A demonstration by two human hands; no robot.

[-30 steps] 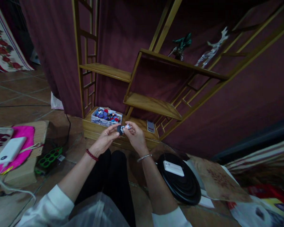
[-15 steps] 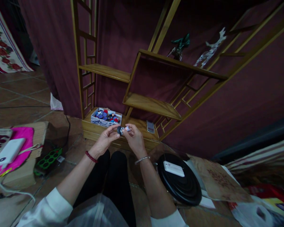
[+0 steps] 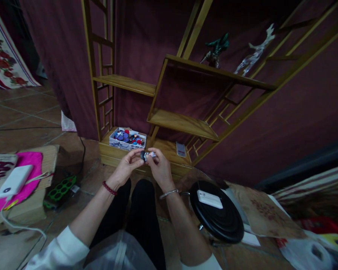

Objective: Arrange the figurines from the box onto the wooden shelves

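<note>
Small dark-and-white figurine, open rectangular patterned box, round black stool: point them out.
Figurine [image 3: 147, 155]: head view, its middle section.
Box [image 3: 122, 144]: head view, front wall.
Stool [image 3: 224, 219]: head view, top of the seat.

Smooth wooden shelf [image 3: 183, 123], glossy stool seat [image 3: 221, 219], matt cloth curtain [image 3: 58, 71], ribbed cardboard [image 3: 50, 155].

Behind, dark maroon curtain cloth [image 3: 136, 45] in soft folds; before it, a yellowish wooden shelf unit [image 3: 183, 123] with stepped levels and lattice sides. Below, brown tiled floor [image 3: 19, 107] with pale joints; at right, a round black stool [image 3: 221, 221]. All over, rather dim light.
</note>
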